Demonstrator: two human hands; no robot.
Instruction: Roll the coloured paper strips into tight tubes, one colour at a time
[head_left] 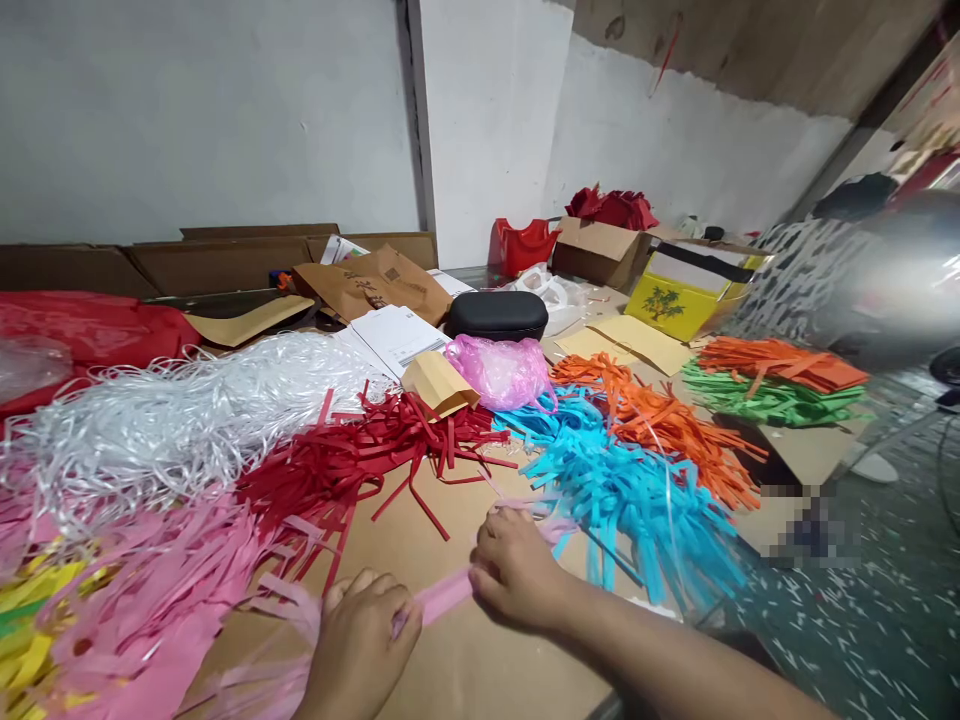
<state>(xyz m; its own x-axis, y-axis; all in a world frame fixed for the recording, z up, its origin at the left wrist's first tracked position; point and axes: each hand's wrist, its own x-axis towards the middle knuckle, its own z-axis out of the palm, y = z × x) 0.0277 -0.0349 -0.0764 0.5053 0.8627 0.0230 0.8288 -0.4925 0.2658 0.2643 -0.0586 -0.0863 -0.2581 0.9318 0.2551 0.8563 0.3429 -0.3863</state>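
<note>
The left hand (360, 640) and the right hand (516, 568) are both closed on one pink paper strip (444, 596), which runs taut between them just above the brown cardboard-covered worktop (450, 680). The left hand pinches the strip's near end, the right hand grips its far end, knuckles up.

Left of the left hand lies a wide heap of pink fringe (150, 600), with yellow fringe (30, 620) at its outer edge. Beyond the left hand, further up the worktop, red strips (360, 450) spread loosely, and past them a pile of white shreds (165, 410). Just right of the right hand, touching its far side, lies blue fringe (637, 490); beyond that come orange fringe (675, 420) and, well apart to the right, stacked green fringe (765, 400) with orange sheets on top.

Straight ahead of the right hand sit a crumpled pink plastic bag (501, 370), a folded brown envelope (439, 383), white printed papers (394, 335) and a black case (496, 315). Further back stand a brown paper bag (375, 282), a red plastic bag (525, 245), an open cardboard box (600, 250) holding red paper, and a yellow box (675, 300). Flattened cardboard (225, 255) leans along the grey-white wall (210, 110), which has a corner behind the black case. To the right of the right arm the surface turns dark and is scattered with small white paper bits (840, 620).
</note>
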